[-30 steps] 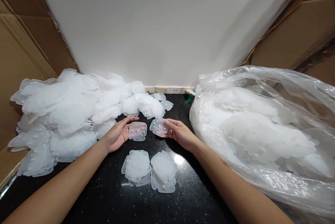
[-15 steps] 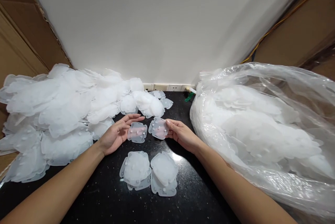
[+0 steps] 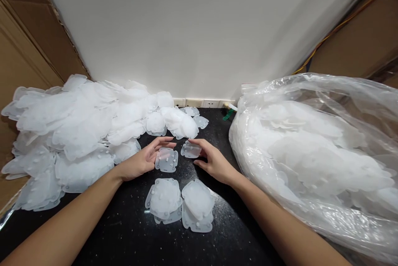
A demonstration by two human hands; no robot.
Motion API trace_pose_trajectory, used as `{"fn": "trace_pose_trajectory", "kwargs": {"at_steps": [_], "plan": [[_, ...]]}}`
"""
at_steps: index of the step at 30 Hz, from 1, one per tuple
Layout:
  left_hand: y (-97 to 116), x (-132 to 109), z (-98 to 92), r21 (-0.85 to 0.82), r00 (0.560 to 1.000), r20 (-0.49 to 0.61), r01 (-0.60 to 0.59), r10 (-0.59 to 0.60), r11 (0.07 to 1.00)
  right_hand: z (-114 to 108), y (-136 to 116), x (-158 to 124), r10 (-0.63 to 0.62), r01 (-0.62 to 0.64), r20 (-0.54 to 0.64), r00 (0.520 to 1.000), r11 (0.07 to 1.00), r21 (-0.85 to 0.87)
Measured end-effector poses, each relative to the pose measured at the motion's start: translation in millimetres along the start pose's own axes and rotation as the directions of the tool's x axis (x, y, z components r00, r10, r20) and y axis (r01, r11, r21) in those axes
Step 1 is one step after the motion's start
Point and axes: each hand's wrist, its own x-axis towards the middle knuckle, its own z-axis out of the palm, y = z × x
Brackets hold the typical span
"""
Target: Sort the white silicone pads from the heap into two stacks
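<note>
My left hand [image 3: 144, 159] holds a translucent plastic sheet [image 3: 167, 159] by its left edge. This thin sheet has notched edges and small raised studs, and the fingers show through behind it. Just to the right, my right hand [image 3: 212, 159] has its fingers on a second such sheet [image 3: 190, 150], which is tilted and looks foreshortened. The right thumb stands apart below that sheet, so the exact grip is partly hidden. Nearer to me, two small stacks of the same sheets, a left stack [image 3: 163, 199] and a right stack [image 3: 198, 206], lie side by side on the black speckled tabletop [image 3: 124, 233].
A large heap of translucent sheets [image 3: 83, 120] covers the left side. On the right lies a clear plastic bag [image 3: 248, 133] full of similar sheets. A white wall [image 3: 202, 29] with sockets [image 3: 211, 103] closes the back. Cardboard [image 3: 27, 29] stands at the left.
The sheet at my right hand has gone from facing me to tilted, and the right thumb has come off its front. The left hand's sheet remains held, and the view has shifted slightly.
</note>
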Motion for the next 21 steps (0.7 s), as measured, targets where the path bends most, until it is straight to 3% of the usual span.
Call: {"fn": "trace_pose_trajectory", "kwargs": {"at_steps": [4, 7, 9, 13, 15, 18, 21], "plan": [[5, -1, 2.3, 0.0, 0.999, -0.012, 0.049, -0.049, 0.999, -3, -6, 2, -0.028, 0.007, -0.156, 0.987, 0.991, -0.132], [9, -1, 3.0, 0.147, 1.0, 0.008, 0.027, -0.029, 0.989, -6, -12, 2, 0.035, -0.032, -0.253, 0.967, 0.999, 0.015], [10, -1, 3.1, 0.247, 1.0, 0.012, 0.011, -0.014, 0.969, -6, -13, 1, 0.158, -0.101, -0.198, 0.967, 0.958, 0.27], [9, 2, 4.4, 0.334, 0.997, -0.072, 0.002, 0.024, 0.943, -1, -10, 2, 0.327, -0.258, 0.022, 0.945, 0.702, 0.664], [7, 5, 5.4, 0.287, 0.986, -0.164, 0.006, 0.042, 0.958, 0, -7, 4, 0.347, -0.289, 0.079, 0.934, 0.612, 0.736], [3, 7, 6.7, 0.103, 0.939, -0.342, 0.055, -0.016, 0.993, -1, -4, 6, 0.368, -0.297, 0.09, 0.925, 0.556, 0.776], [0, 8, 7.9, -0.099, 0.906, -0.4, 0.108, -0.139, 0.989, -2, -1, 7, 0.373, -0.297, 0.093, 0.923, 0.538, 0.789]]}}
